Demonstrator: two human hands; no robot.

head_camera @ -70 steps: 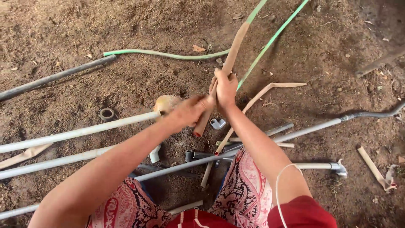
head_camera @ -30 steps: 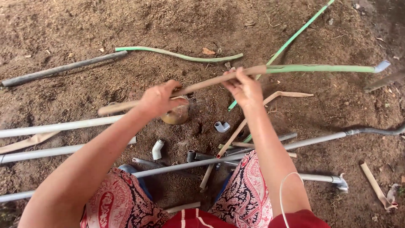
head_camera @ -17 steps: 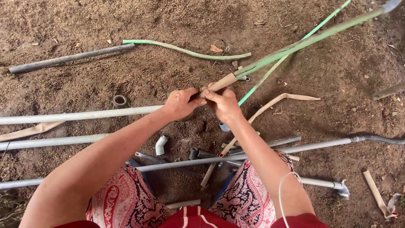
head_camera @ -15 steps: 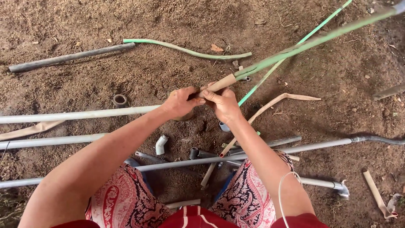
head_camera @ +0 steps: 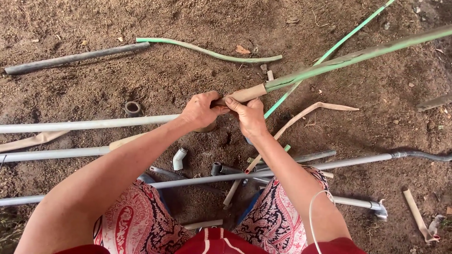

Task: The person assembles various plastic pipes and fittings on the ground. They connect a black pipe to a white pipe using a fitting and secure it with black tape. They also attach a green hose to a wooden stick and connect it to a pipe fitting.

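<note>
The green pipe [head_camera: 358, 55] with its tan, tape-wrapped end [head_camera: 242, 95] now slants up and away to the far right, its near end held at the middle of the scene — a second ago it lay nearly level across both hands, and before that stood upright. Since half a second ago it has hardly shifted, so the swinging looks over and the work has settled onto the wrapped end. The left hand [head_camera: 201, 110] is closed around that end; the right hand [head_camera: 249, 115] pinches it just beside, fingers curled on the tan wrap. Below lie grey pipes [head_camera: 89, 124] on bare dirt [head_camera: 141, 80], a small white elbow fitting [head_camera: 178, 158] nearer the knees, and a dark ring [head_camera: 133, 108] to the left.
</note>
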